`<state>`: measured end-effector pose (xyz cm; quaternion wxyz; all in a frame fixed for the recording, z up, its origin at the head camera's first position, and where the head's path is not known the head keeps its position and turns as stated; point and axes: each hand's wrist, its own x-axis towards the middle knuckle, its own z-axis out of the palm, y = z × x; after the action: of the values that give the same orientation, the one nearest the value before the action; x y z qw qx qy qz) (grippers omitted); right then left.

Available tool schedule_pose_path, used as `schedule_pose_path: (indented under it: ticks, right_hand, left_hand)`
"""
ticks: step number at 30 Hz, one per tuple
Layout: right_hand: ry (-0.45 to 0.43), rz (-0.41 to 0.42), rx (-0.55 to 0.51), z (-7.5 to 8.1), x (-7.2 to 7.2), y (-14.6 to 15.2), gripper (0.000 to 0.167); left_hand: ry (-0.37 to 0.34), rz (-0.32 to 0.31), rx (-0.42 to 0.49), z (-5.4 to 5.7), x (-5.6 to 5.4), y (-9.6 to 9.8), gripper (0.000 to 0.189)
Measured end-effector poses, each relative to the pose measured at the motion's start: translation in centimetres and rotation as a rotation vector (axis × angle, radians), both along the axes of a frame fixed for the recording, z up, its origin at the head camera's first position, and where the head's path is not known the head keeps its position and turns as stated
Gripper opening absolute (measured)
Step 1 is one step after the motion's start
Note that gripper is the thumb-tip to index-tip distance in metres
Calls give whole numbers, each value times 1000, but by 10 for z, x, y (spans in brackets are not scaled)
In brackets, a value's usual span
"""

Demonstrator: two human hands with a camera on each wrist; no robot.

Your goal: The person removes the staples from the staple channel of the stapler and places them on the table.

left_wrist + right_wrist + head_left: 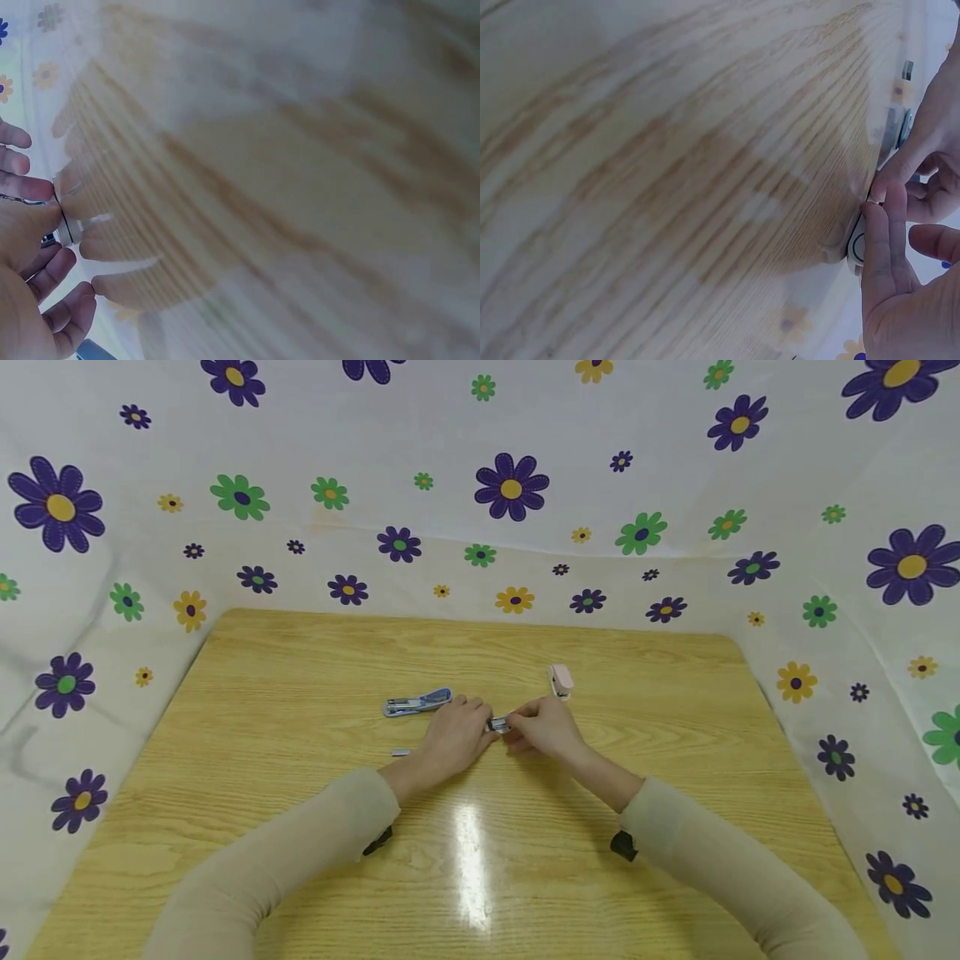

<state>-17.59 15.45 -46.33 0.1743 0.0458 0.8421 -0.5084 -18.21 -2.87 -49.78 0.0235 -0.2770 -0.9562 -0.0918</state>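
Both hands meet over the middle of the table at a small silver and whitish stapler [498, 724], largely covered by fingers. My left hand [459, 731] holds its left end, knuckles up. From the other side my right hand [549, 727] pinches at its right end with thumb and forefinger. Whether a staple strip is between those fingertips I cannot tell. Just beyond the left hand lies a blue stapler [416, 702] with its metal channel showing. A short grey staple strip [401, 752] is beside the left wrist. Past the right hand stands a pink stapler [560, 680].
The wooden table [675, 693] has rounded far corners. White cloth [450, 427] printed with flowers hangs behind it and along both sides. Light reflects off the tabletop between the forearms.
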Motion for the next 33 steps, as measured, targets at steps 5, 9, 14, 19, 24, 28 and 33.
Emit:
schedule_pose_path:
  ticks: [5, 9, 14, 19, 24, 28, 33]
  right_hand:
    - [-33, -17, -35, 2, 0, -1, 31]
    - [-75, -43, -82, 0, 0, 0, 32]
    - [-91, -58, -117, -3, 0, 2, 31]
    - [-96, -64, -142, -5, -1, 3, 28]
    - [-71, -64, -137, -7, 0, 1, 25]
    - [-35, -65, -145, -10, 0, -2, 21]
    - [-17, -81, -175, -14, 1, -3, 20]
  left_hand:
    - [-2, -2, 1, 2, 0, 0, 32]
    - [-16, -5, 6, 2, 0, 0, 31]
    - [-11, -2, 17, 1, 0, -1, 31]
    - [1, -11, 22, 0, 0, -1, 31]
    - [12, -11, 21, -1, 0, -1, 31]
    - [12, -14, 21, 0, 0, -2, 30]
    - [3, -19, 27, 1, 1, -2, 29]
